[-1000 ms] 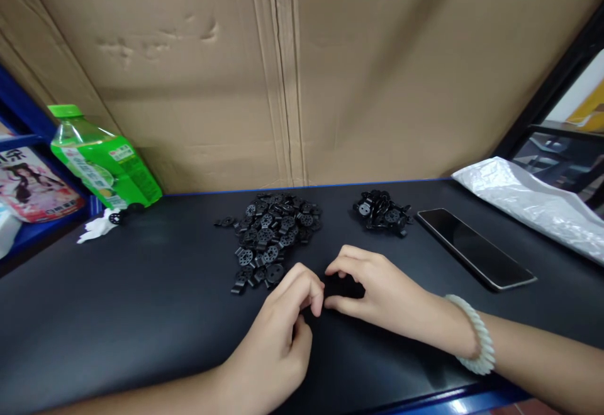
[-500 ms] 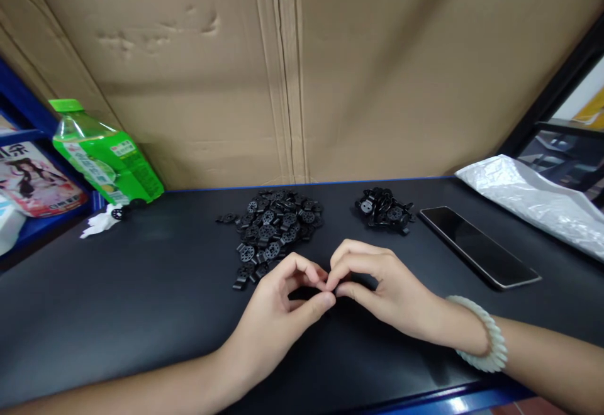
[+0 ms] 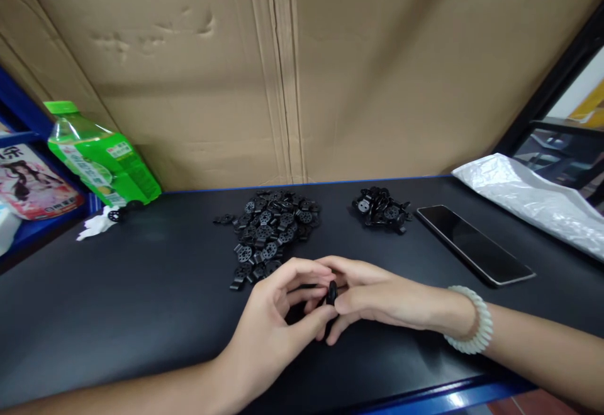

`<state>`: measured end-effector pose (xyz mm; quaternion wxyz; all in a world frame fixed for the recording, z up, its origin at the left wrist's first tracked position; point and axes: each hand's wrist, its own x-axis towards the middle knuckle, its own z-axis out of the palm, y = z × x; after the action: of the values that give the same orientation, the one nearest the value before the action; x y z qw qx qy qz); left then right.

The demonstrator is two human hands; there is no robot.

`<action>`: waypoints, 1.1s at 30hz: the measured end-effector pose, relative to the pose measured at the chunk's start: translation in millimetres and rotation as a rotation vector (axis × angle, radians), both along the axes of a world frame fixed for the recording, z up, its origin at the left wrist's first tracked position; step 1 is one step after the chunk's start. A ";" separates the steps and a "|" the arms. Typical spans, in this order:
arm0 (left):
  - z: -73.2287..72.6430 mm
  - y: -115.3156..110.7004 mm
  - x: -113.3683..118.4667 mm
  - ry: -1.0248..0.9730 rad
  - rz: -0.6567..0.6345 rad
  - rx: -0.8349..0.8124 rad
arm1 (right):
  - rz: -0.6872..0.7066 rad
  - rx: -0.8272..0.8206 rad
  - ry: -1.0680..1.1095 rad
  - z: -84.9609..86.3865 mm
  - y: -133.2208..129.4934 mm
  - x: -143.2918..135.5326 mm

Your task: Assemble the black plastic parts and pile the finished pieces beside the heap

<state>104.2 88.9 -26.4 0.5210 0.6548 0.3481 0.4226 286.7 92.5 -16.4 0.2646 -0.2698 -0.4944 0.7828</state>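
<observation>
Between my two hands, near the front of the table, a small black plastic part (image 3: 332,293) stands edge-on. My left hand (image 3: 278,317) pinches it from the left with thumb and fingers. From the other side my right hand (image 3: 372,295) presses its thumb against the part, its fingers curled behind and below. Fingers cover most of the part, so its full shape is hidden. Just beyond my left hand lies a large pile of black plastic parts with round, holed discs and short tabs (image 3: 267,229). A smaller pile of black parts (image 3: 381,209) sits farther right.
A phone (image 3: 474,245) lies at the right, beside a silvery plastic bag (image 3: 528,198). At the back left a green bottle (image 3: 104,157) leans near a crumpled white tissue (image 3: 97,223). Cardboard (image 3: 198,88) walls off the rear of the black table (image 3: 141,302).
My right hand has turned and wrapped round the part, its thumb now pressing on it and fingers underneath. The black part now shows between my hands. The view has shifted slightly.
</observation>
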 end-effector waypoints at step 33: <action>-3.3 1.8 7.1 0.272 0.077 0.400 | -0.187 -0.256 0.184 -6.2 -9.1 -16.9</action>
<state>111.3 90.7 -29.7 0.3129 0.7821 0.3491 0.4105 269.8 83.4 -22.6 0.3440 -0.2735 -0.3372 0.8326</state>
